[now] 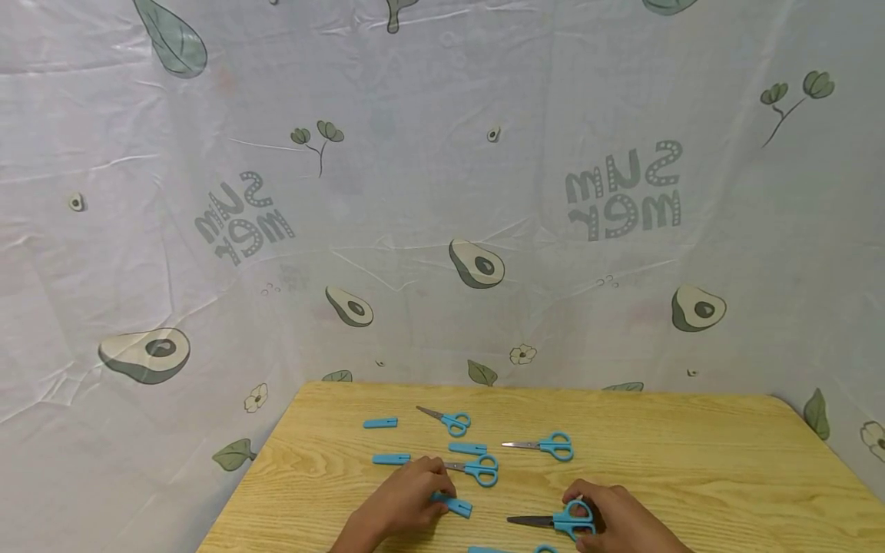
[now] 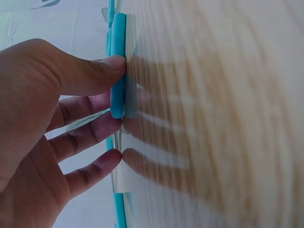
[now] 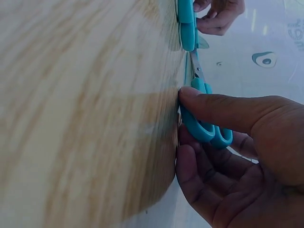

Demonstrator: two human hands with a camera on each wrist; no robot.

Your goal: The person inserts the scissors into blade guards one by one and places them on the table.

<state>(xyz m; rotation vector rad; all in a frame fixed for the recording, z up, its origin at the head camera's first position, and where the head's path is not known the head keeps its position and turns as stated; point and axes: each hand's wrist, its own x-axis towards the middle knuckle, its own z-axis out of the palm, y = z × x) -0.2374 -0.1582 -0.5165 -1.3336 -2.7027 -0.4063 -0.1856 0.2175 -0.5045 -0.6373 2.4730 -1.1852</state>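
Observation:
My left hand [image 1: 413, 493] pinches a blue blade cap [image 1: 458, 507] low over the wooden table. In the left wrist view the thumb presses on this cap [image 2: 118, 85], and the other fingertips reach down to the tabletop. To the right, my right hand [image 1: 618, 516] holds a pair of scissors [image 1: 563, 521] by its blue handle loops. Its closed dark blades point left toward the cap, with a gap between the two. The right wrist view shows the thumb against the scissors' handle [image 3: 204, 130]. Another pair of scissors [image 1: 482, 469] lies just beyond my left hand.
Farther back on the table [image 1: 691, 453] lie two more scissors, one pair [image 1: 455, 423] at the back and one [image 1: 556, 446] to its right. Blue caps lie near them: one [image 1: 380, 423], another [image 1: 468, 448], a third [image 1: 391, 459]. A printed sheet [image 1: 415, 192] hangs behind the table.

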